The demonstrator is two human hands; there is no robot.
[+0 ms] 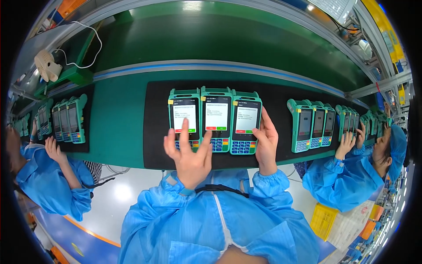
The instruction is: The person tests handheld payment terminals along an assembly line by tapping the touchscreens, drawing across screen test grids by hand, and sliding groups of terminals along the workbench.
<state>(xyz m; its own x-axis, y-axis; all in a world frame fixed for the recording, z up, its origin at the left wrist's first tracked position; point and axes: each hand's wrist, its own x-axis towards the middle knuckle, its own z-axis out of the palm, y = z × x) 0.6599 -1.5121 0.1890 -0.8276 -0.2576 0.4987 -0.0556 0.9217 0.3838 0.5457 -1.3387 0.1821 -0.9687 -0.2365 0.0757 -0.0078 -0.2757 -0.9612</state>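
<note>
Green-cased handheld terminals, three, screens lit: set side by side on a black mat (157, 125) directly before you, by the near edge of the table (118, 103). Each carries a pale display with a red and a green bar at its foot, a yellow sticker at the upper left, and a blue keypad below.

Left terminal (179, 104): keypad partly covered by your left hand (189, 163). That hand is spread, one finger over the display, the thumb at the lower left of the middle terminal (217, 112); fingertip contact cannot be told.

Right terminal (245, 116): your right hand (266, 147) pinches its right side, thumb over the display's lower right corner, fingers along the outer edge.

Further stock: three terminals (317, 122), darker displays, near edge to your right; a row of terminals (68, 119), near edge to your left.

Co-workers in blue smocks: one (48, 176) on your left, one (343, 180) on your right.
</note>
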